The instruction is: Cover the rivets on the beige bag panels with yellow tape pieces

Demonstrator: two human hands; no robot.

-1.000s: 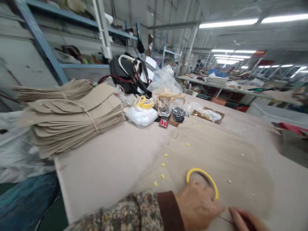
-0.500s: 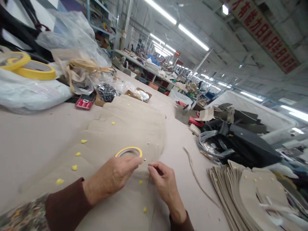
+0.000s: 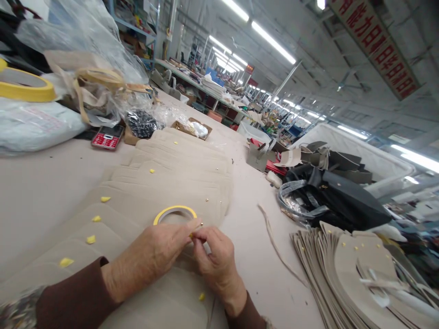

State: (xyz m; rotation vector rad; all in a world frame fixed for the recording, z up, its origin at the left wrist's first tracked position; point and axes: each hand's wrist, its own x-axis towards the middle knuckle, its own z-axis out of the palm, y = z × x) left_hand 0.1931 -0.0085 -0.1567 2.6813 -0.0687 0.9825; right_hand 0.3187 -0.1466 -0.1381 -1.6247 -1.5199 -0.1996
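My left hand (image 3: pixel 154 251) is closed around a roll of yellow tape (image 3: pixel 175 209), whose upper rim rises above the fingers. Close against its fingertips, my right hand (image 3: pixel 216 260) pinches a small bit of yellow tape (image 3: pixel 191 235). Below both hands lie overlapping beige panels (image 3: pixel 171 183), fanned out across the table. Small yellow tape pieces (image 3: pixel 91 239) dot their left side, and one more piece (image 3: pixel 201 297) sits below my right hand. Small metal studs (image 3: pixel 207 200) show along the panels' right side.
A stack of beige panels (image 3: pixel 329 269) and a black bag (image 3: pixel 343 196) lie at right. A thin strip (image 3: pixel 274 242) rests between stack and hands. At left are a red phone (image 3: pixel 108 137), another yellow tape roll (image 3: pixel 27 87) and plastic-wrapped goods. A small box (image 3: pixel 181 127) stands behind the panels.
My right hand has moved left to meet the left hand's fingertips at the tape. A yellow piece beneath the hands is no longer visible. The whole view has shifted slightly.
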